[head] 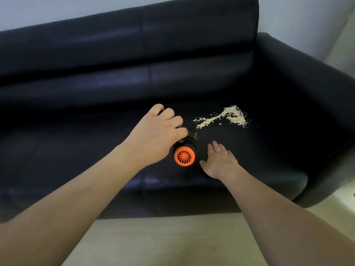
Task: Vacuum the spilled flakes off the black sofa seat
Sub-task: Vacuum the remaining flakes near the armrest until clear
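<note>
Sofa seat (259, 160): flakes (224, 117); L hand (155, 135) grips vacuum (185, 150).

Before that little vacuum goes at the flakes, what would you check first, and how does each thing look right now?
1. Left hand holds the vacuum, fingers curled over it: ok.
2. Nozzle aimed at the flakes: ok, its orange end faces back toward the person.
3. Nozzle at the flakes: not ok, it sits short of them.
4. Right hand out of the way: ok, flat on the seat beside the vacuum, short of the flakes.
5. Vacuum switched on: cannot tell.
6. Flakes all on the seat: ok, one patch with a few strays.
</note>
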Action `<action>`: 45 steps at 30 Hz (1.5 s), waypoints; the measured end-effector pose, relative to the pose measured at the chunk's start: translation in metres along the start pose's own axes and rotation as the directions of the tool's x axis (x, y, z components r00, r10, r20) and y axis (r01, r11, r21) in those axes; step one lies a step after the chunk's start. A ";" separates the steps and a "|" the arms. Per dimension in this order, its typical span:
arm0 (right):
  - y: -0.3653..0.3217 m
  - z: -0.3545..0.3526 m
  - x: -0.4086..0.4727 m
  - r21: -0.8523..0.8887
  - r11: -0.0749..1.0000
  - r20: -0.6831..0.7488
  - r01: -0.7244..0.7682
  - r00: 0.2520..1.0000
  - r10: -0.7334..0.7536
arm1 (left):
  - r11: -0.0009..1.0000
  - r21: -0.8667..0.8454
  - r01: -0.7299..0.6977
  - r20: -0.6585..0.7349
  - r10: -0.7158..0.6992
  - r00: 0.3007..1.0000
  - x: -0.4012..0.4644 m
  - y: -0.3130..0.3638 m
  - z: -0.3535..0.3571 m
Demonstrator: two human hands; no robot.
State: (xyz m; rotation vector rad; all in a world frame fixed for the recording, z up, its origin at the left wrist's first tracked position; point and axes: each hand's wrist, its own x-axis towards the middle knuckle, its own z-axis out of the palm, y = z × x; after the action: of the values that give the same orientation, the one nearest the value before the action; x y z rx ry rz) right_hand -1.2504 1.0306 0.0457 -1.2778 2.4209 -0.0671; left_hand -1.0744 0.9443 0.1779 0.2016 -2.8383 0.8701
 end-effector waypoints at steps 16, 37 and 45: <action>0.036 -0.022 -0.010 -0.036 0.994 0.069 0.100 0.993 -0.098 | 0.841 -0.170 0.514 0.066 -0.510 0.858 0.002 0.050 -0.004; 0.027 0.029 0.057 -0.073 0.996 -0.326 0.054 0.942 -0.075 | 0.853 -0.273 0.444 -0.067 -0.477 0.876 0.004 -0.014 0.052; 0.027 0.033 0.059 -0.067 0.996 -0.364 0.057 0.928 -0.078 | 0.870 -0.267 0.414 -0.059 -0.444 0.894 0.018 -0.016 0.067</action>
State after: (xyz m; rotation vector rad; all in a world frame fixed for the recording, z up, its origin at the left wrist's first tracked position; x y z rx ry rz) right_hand -1.2893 1.0041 -0.0099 -1.4869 2.7036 -0.2841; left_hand -1.0967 0.8917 0.1353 0.6921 -2.5967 0.4127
